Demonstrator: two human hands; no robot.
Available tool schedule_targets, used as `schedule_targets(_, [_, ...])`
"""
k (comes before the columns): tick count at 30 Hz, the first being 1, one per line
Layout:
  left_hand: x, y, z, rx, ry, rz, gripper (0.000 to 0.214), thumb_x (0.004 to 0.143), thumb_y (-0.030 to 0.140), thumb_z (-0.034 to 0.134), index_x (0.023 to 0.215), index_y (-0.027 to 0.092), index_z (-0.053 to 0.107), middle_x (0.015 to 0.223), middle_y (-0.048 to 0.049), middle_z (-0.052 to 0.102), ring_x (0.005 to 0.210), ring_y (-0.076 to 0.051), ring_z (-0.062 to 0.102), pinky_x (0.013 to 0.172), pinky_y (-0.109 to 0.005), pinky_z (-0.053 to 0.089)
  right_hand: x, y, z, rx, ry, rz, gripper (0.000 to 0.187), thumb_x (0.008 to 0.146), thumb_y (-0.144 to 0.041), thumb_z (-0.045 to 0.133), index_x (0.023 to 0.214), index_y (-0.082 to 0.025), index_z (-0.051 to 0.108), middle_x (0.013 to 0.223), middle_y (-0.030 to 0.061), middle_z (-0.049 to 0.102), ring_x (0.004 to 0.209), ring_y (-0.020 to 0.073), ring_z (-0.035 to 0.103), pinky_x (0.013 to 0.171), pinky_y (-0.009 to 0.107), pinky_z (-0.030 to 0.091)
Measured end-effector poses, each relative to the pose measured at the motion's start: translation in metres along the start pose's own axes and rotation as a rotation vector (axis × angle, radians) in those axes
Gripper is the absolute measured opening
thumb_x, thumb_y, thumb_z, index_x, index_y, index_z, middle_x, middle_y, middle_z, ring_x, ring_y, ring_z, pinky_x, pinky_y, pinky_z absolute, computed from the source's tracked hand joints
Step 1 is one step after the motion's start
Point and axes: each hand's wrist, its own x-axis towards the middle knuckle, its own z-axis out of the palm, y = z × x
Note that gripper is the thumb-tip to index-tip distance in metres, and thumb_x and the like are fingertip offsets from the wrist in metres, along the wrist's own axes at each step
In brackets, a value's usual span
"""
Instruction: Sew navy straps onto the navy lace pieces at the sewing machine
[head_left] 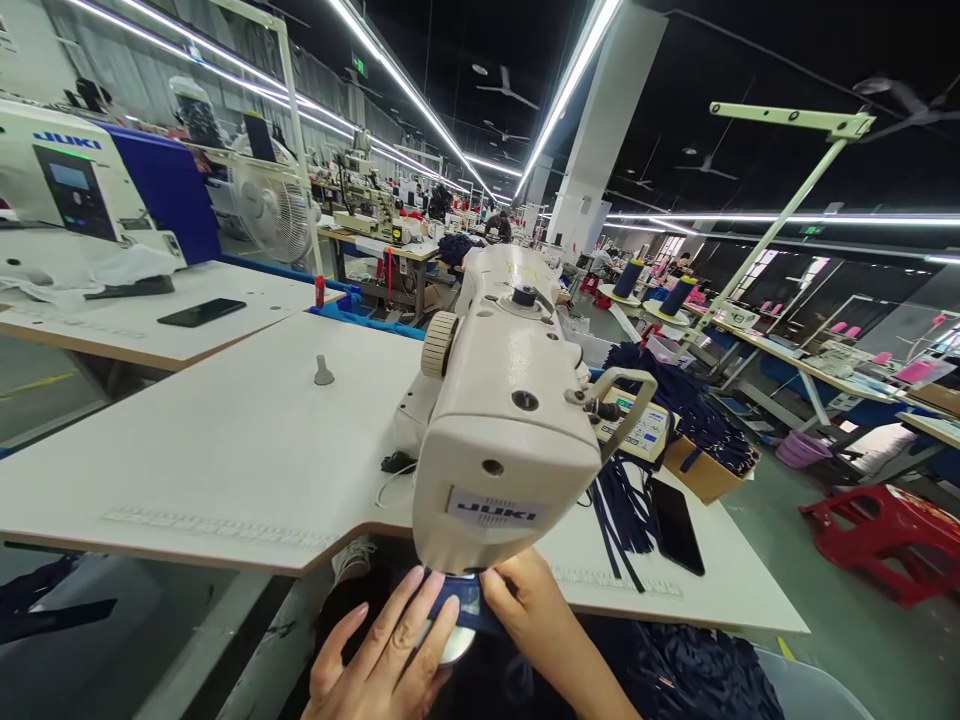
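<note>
A white sewing machine stands in front of me, its head hiding the needle area. Beneath the head, a piece of navy fabric lies over the rounded end of a pale metal plate. My left hand rests its outstretched, spread fingers on the fabric's left side. On the other side, my right hand is closed, thumb and fingers pinching the fabric's edge close to the machine. Exactly how the fabric sits under the needle is hidden.
Navy strips and a black phone lie on the white table, right of the machine. A cardboard box holds more navy pieces. Dark fabric is heaped below the table's right edge. A red stool stands farther right.
</note>
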Motion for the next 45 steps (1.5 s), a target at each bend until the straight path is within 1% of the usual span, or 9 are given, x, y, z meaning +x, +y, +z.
schedule_targets(4, [-0.002,-0.001,0.003,0.023,0.018,0.000,0.032,0.092,0.040,0.048,0.120,0.031,0.059,0.120,0.0032,0.066,0.111,-0.010,0.058,0.113,-0.030,0.013,0.000,0.001,0.002,-0.001,0.012,0.002,0.022,0.089,-0.010,0.045,0.071,-0.021,0.051,0.088,-0.0003,0.055,0.080,0.0142,0.049,0.077,0.023,0.040])
schedule_targets(10, [-0.005,-0.005,0.018,-0.011,0.117,0.002,0.035,0.092,0.041,0.048,0.124,0.029,0.058,0.116,0.0004,0.068,0.125,-0.007,0.046,0.114,-0.030,0.014,-0.001,0.002,0.003,-0.013,0.035,-0.004,0.021,0.090,-0.011,0.044,0.074,-0.021,0.054,0.091,0.0003,0.056,0.080,0.0139,0.050,0.077,0.022,0.041])
schedule_targets(15, [-0.007,-0.007,0.019,-0.010,0.104,0.014,0.034,0.090,0.040,0.050,0.121,0.029,0.059,0.118,-0.0001,0.068,0.124,-0.009,0.048,0.114,-0.032,0.015,-0.002,0.001,0.003,-0.011,0.046,-0.009,0.022,0.090,-0.011,0.044,0.073,-0.021,0.054,0.089,0.0004,0.056,0.080,0.0135,0.050,0.076,0.021,0.041])
schedule_targets(20, [-0.008,-0.007,0.017,-0.019,0.100,0.015,0.034,0.091,0.041,0.049,0.120,0.028,0.060,0.116,-0.0011,0.069,0.132,-0.008,0.040,0.115,-0.031,0.012,-0.002,0.000,0.003,0.008,0.039,-0.004,0.021,0.090,-0.011,0.044,0.077,-0.021,0.057,0.094,0.0015,0.057,0.082,0.0137,0.051,0.080,0.021,0.041])
schedule_targets(25, [-0.004,-0.005,0.011,-0.006,0.082,0.009,0.032,0.090,0.039,0.051,0.119,0.029,0.061,0.115,0.0003,0.069,0.118,-0.010,0.053,0.113,-0.031,0.015,-0.001,0.000,0.004,0.012,0.026,-0.003,0.022,0.090,-0.014,0.043,0.077,-0.020,0.059,0.095,0.0028,0.057,0.082,0.0149,0.052,0.080,0.023,0.043])
schedule_targets(30, [0.002,0.002,0.008,0.018,0.127,-0.032,0.028,0.090,0.038,0.050,0.113,0.028,0.064,0.113,0.0000,0.070,0.107,-0.010,0.060,0.111,-0.029,0.018,-0.001,0.006,0.006,-0.013,0.034,0.011,0.022,0.090,-0.015,0.043,0.074,-0.020,0.058,0.089,0.0021,0.056,0.081,0.0153,0.051,0.077,0.024,0.043])
schedule_targets(35, [0.003,0.002,0.002,0.040,0.114,-0.087,0.029,0.092,0.040,0.048,0.112,0.028,0.065,0.121,-0.0056,0.066,0.110,-0.014,0.059,0.110,-0.033,0.021,-0.002,0.009,0.008,-0.040,0.037,0.035,0.021,0.090,-0.014,0.045,0.074,-0.020,0.058,0.089,0.0017,0.057,0.082,0.0148,0.052,0.076,0.022,0.041])
schedule_targets(41, [-0.006,-0.014,-0.005,0.099,-0.002,0.113,0.032,0.090,0.030,0.054,0.120,0.020,0.060,0.115,-0.0078,0.065,0.112,-0.019,0.055,0.102,-0.033,0.033,-0.004,0.007,0.010,-0.060,0.047,0.057,0.022,0.091,-0.015,0.044,0.072,-0.020,0.055,0.091,0.0021,0.055,0.081,0.0140,0.051,0.076,0.022,0.041])
schedule_targets(45, [-0.001,-0.021,-0.010,0.125,-0.049,0.250,0.038,0.088,0.038,0.057,0.121,0.020,0.060,0.112,-0.0037,0.066,0.109,-0.016,0.054,0.103,-0.029,0.031,-0.003,0.007,0.009,-0.042,0.048,0.029,0.022,0.093,-0.017,0.042,0.075,-0.020,0.054,0.088,0.0014,0.055,0.080,0.0144,0.050,0.076,0.023,0.040])
